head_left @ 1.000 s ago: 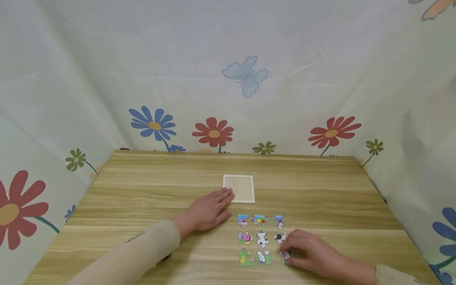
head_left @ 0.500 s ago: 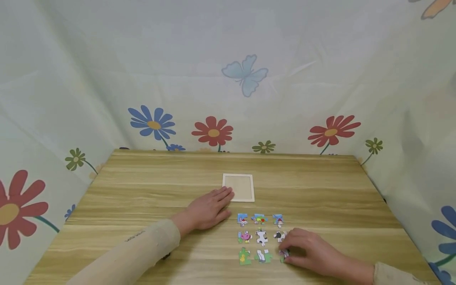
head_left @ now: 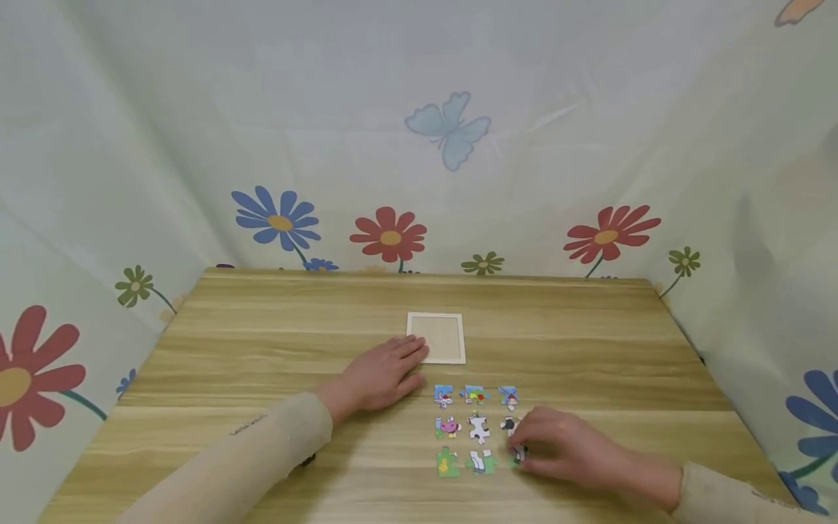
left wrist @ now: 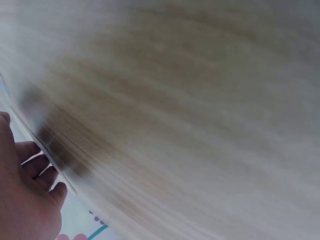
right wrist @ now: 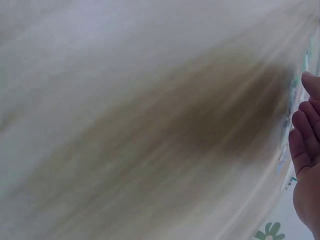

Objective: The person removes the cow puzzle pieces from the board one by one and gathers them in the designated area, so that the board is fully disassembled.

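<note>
My left hand [head_left: 386,375] lies flat with straight fingers, its fingertips over the lower left corner of a square puzzle frame [head_left: 463,338] with a pale rim. In front of the frame, several jigsaw pieces lie picture side up in three rows, spaced apart. My right hand [head_left: 576,447] is at the right end of the near row, thumb and forefinger on either side of a puzzle piece [head_left: 520,454] in green, white and dark colours. A black-and-white piece [head_left: 508,424] is partly hidden behind its fingers. In the right wrist view, the right hand [right wrist: 307,135] has bent fingers.
The wood-grain table [head_left: 294,306] has a curtain [head_left: 524,167] with printed flowers behind it and at both sides. A small dark object [head_left: 308,460] shows beside the left sleeve [head_left: 262,451].
The whole head view shifts slightly upward. Both hands keep nearly the same places beside the frame and the pieces. A little more of the near right puzzle piece shows between the right fingers.
</note>
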Demonstrator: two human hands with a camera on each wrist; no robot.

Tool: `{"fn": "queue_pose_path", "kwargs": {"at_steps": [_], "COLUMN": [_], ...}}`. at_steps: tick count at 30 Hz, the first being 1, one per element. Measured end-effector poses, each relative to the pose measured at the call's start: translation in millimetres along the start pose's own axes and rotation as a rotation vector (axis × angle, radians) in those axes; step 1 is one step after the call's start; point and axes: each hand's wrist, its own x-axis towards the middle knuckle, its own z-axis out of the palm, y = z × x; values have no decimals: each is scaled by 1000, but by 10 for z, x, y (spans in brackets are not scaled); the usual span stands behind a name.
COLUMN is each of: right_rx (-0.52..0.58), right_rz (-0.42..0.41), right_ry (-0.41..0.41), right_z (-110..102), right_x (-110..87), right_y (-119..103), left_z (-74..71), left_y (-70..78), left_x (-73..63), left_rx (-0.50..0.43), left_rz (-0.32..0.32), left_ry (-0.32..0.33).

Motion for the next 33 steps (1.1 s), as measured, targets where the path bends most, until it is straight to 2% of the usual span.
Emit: {"fn": "queue_pose_path", "kwargs": {"at_steps": [5,16,23,33], "right_rx": [-52,-82,-118,-109], "right_rz": [-36,-154,-99,-184], "right_ry": [-6,33,35,18], "right_z": [44,86,78,86], "right_x": [-27,-69,-72,-80], "right_y": [-20,1,-25,-9], "left_z": [0,32,21,11], "left_y": [-1,-14,-6,-14], "left_x": [0,15,7,14], "left_rx": [-8,6,4,-13], "left_rz": [1,-23,-21,-5], "left_ry": [1,-5,-2,-1]}}
